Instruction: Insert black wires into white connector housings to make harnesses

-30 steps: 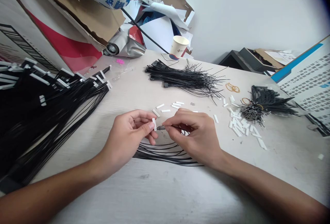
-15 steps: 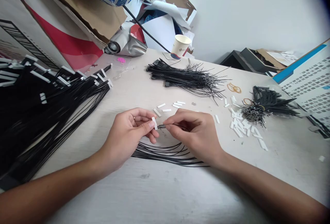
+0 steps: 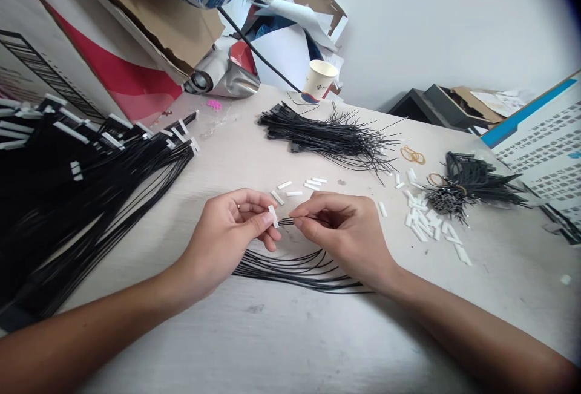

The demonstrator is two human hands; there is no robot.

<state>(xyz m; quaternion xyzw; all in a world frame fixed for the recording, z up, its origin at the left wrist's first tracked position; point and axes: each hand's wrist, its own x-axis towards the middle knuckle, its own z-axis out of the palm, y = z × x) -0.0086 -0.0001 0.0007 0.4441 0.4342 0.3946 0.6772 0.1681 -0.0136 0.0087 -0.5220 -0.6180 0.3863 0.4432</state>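
My left hand (image 3: pixel 227 233) pinches a small white plastic connector housing (image 3: pixel 273 216) between thumb and forefinger. My right hand (image 3: pixel 345 233) grips a few thin black wires (image 3: pixel 285 221) close to their tips. Those tips sit right at the housing's edge, though contact is too small to tell. Below the hands, the same kind of wire curves away in a loose bundle (image 3: pixel 295 267). Several loose white housings (image 3: pixel 290 189) lie just beyond my fingers.
A large bundle of black wires with white housings (image 3: pixel 91 200) fills the table's left side. Another black wire bundle (image 3: pixel 327 137) lies ahead, and a white housing pile (image 3: pixel 422 218) lies right, beside rubber bands (image 3: pixel 412 154). A paper cup (image 3: pixel 320 80) and cardboard stand behind.
Both hands stay nearly in place, still holding the housing and wires. My right fingers have shifted slightly around the wires, and the view has drifted a little.
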